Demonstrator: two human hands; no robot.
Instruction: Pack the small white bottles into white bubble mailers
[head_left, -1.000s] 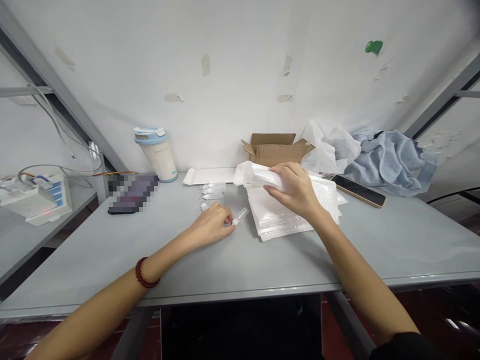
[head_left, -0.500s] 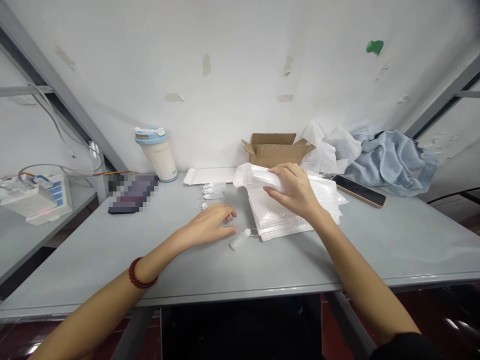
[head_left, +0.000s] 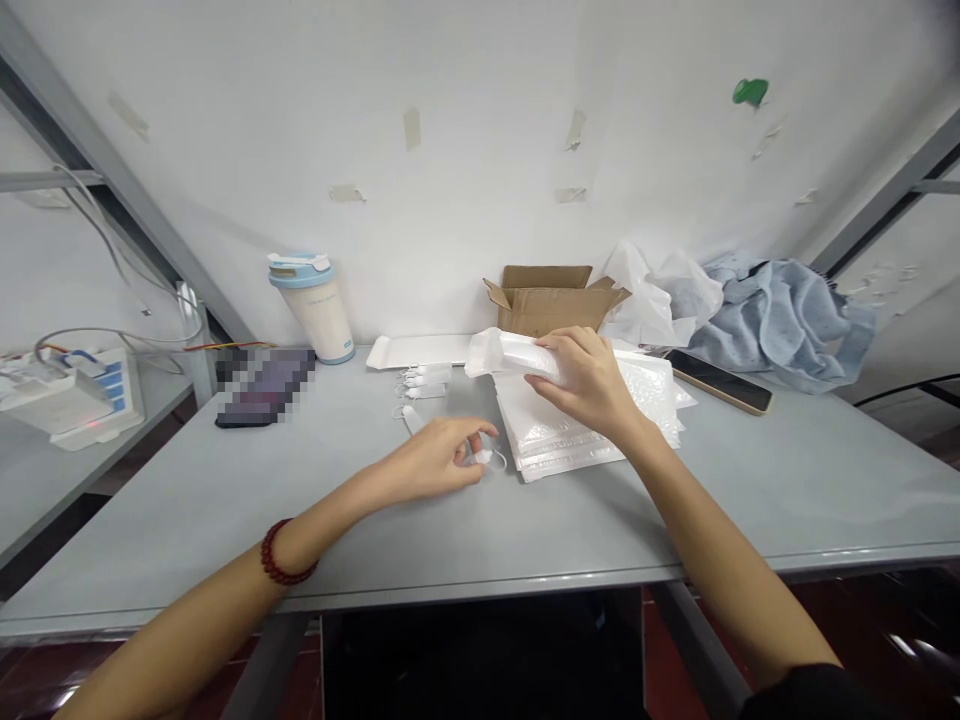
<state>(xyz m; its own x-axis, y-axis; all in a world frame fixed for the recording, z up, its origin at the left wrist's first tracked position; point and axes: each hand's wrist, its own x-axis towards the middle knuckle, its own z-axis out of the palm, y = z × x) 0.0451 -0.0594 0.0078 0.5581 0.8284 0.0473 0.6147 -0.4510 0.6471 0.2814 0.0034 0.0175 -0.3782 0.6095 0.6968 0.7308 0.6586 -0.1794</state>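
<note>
My left hand (head_left: 439, 460) curls its fingers round a small white-capped bottle (head_left: 482, 457), whose thin loop sticks out to the right; most of the bottle is hidden. Up and to the right, my right hand (head_left: 589, 380) grips a white padded envelope (head_left: 525, 357) with its end gaping open to the left. Beneath it lies a stack of white bubble mailers (head_left: 574, 458). Several small white bottles with loops (head_left: 427, 380) lie in a row beyond my left hand. Behind them rests a flat white envelope (head_left: 427, 351).
An open cardboard box (head_left: 559, 308), white plastic bags (head_left: 660, 300) and a blue cloth (head_left: 787, 325) line the wall. A phone (head_left: 720, 382) lies at the right. A tumbler (head_left: 315, 310) and a dark device (head_left: 266, 388) stand and lie at the left.
My left hand has moved slightly right and closed its fingers round the loose bottle. My right hand and its envelope have hardly moved.
</note>
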